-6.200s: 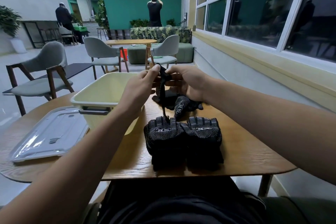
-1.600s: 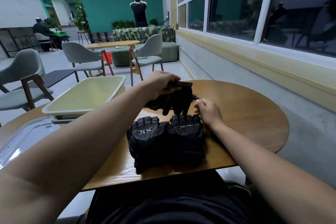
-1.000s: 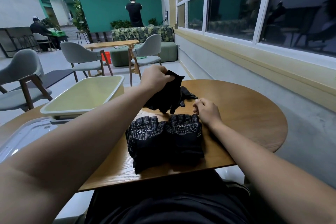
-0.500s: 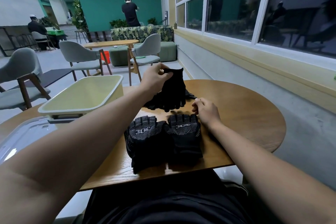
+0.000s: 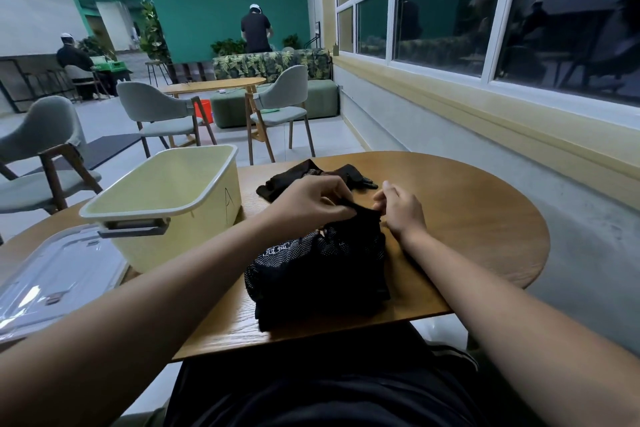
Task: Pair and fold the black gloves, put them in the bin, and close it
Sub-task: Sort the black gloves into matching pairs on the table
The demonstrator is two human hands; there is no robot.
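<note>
A stack of black gloves (image 5: pixel 318 267) with white dotted palms lies near the front edge of the round wooden table (image 5: pixel 467 218). A plain black glove (image 5: pixel 360 222) is laid over the stack's right half. My left hand (image 5: pixel 311 201) pinches its far edge. My right hand (image 5: pixel 401 211) pinches the same edge at the right corner. Loose black gloves (image 5: pixel 298 180) lie in a heap behind my hands. The pale yellow bin (image 5: pixel 173 198) stands open at the left. Its clear lid (image 5: pixel 59 277) lies flat on the table, left of the bin.
Grey chairs (image 5: pixel 159 114), another wooden table (image 5: pixel 214 85) and a green sofa stand beyond my table. Two people are far back in the room. A window wall runs along the right. My lap in dark trousers is under the table's front edge.
My left hand has brought the lifted black glove down from above the heap onto the right half of the stack. My right hand has taken hold of its edge.
</note>
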